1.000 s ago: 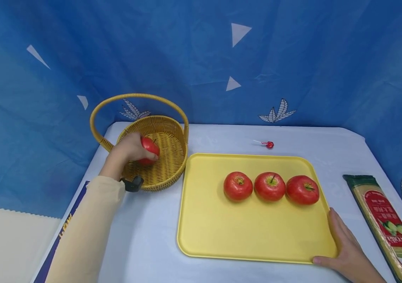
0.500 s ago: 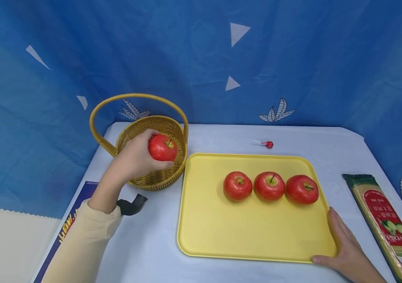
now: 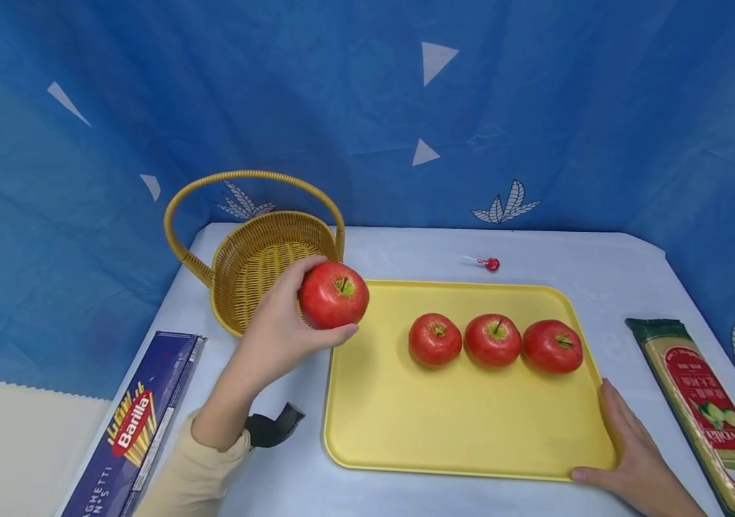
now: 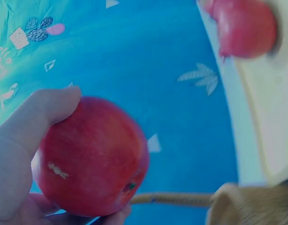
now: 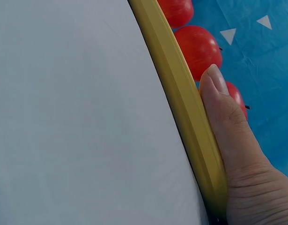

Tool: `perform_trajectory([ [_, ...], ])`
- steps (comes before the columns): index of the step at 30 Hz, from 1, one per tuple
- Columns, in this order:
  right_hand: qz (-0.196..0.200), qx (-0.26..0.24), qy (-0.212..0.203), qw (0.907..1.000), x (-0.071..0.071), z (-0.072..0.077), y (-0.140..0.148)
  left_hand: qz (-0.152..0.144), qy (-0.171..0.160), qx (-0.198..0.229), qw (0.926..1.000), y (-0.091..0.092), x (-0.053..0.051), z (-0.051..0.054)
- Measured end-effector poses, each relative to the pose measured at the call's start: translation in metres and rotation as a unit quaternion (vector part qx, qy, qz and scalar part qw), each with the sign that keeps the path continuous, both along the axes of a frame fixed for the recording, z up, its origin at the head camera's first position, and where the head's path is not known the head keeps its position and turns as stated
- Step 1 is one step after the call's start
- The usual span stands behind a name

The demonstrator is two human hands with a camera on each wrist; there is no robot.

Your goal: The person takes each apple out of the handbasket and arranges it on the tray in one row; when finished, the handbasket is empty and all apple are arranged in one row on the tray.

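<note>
My left hand (image 3: 277,334) holds a red apple (image 3: 334,296) in the air, thumb on the near side and fingers round the far side. In the left wrist view that apple (image 4: 94,157) fills the grasp. Hand and apple hang over the gap between a wicker basket (image 3: 228,276) and a yellow tray (image 3: 445,424). Three more apples stand in a row on the tray: left (image 3: 435,340), middle (image 3: 493,340) and right (image 3: 552,347). My right hand (image 3: 639,459) rests against the tray's near right corner; its thumb (image 5: 228,126) lies along the rim.
A blue spaghetti box (image 3: 138,424) lies at the left edge of the white table (image 3: 400,251). To the tray's right is a long green and red packet (image 3: 706,413). A lollipop (image 3: 492,264) lies behind the tray. The basket's tall handle (image 3: 254,174) arches upward.
My left hand has lifted the apple out of the basket and carried it right and nearer, to the tray's left edge. The right hand and the tray have stayed in place.
</note>
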State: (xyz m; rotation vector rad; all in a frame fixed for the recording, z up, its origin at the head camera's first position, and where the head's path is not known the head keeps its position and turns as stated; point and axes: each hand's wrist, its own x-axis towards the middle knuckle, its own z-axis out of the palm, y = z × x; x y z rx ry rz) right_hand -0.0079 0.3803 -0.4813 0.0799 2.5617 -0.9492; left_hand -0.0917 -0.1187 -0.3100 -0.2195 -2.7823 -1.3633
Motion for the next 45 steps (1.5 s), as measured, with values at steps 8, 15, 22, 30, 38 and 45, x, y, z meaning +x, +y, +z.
perform_trajectory([
  [8, 0.003, 0.009, 0.003, 1.0000, -0.001, 0.000, 0.001, -0.013, -0.043, 0.038, 0.9983, 0.030, 0.012, -0.043],
  [15, 0.002, 0.002, -0.004, 1.0000, -0.002, -0.001, 0.000, 0.002, -0.075, 0.059, 0.9954, 0.048, 0.004, -0.085],
  [22, -0.010, 0.008, -0.023, 0.9996, -0.003, -0.001, 0.000, 0.021, -0.081, 0.082, 0.9932, 0.053, -0.011, -0.111],
  [30, -0.007, 0.009, -0.020, 0.9997, -0.003, 0.000, -0.002, 0.034, -0.078, 0.109, 0.9904, 0.057, -0.018, -0.126],
  [38, -0.003, 0.005, -0.006, 1.0000, -0.002, -0.001, -0.002, 0.037, -0.086, 0.117, 0.9887, 0.060, -0.019, -0.133],
  [45, 0.003, 0.004, 0.009, 0.9999, 0.000, -0.002, 0.000, 0.043, -0.099, 0.113, 0.9877, 0.061, -0.018, -0.135],
])
